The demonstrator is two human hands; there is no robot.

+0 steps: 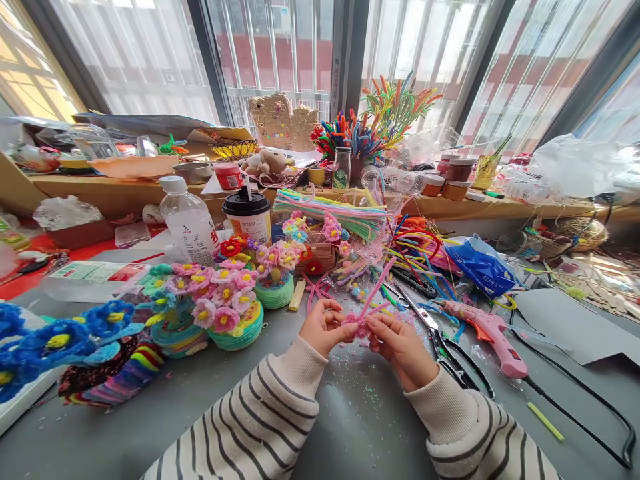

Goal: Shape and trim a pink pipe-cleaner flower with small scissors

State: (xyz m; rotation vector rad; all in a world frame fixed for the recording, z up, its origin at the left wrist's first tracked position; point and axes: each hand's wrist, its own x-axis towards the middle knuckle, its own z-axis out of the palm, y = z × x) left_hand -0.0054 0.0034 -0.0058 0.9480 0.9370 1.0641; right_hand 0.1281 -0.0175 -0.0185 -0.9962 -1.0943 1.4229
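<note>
Between my two hands is a small pink pipe-cleaner flower (358, 321), with loose pink stems sticking up and to the right. My left hand (326, 327) pinches its left side between thumb and forefinger. On the opposite side, my right hand (395, 343) grips it with thumb and fingertips. Several pink pipe cleaners (319, 288) lie on the table just beyond my left fingers. Right of my right hand rest large black-handled scissors (431, 327) and a pink hot glue gun (493, 333) with a black cord.
Finished pipe-cleaner flower pots (235, 327) stand to the left, with blue flowers (65, 341) nearest. Behind them are a plastic bottle (187, 223) and a lidded cup (249, 217). Bundled pipe cleaners (330, 210) and a blue packet (483, 267) lie farther back. A yellow-green stick (546, 421) lies front right.
</note>
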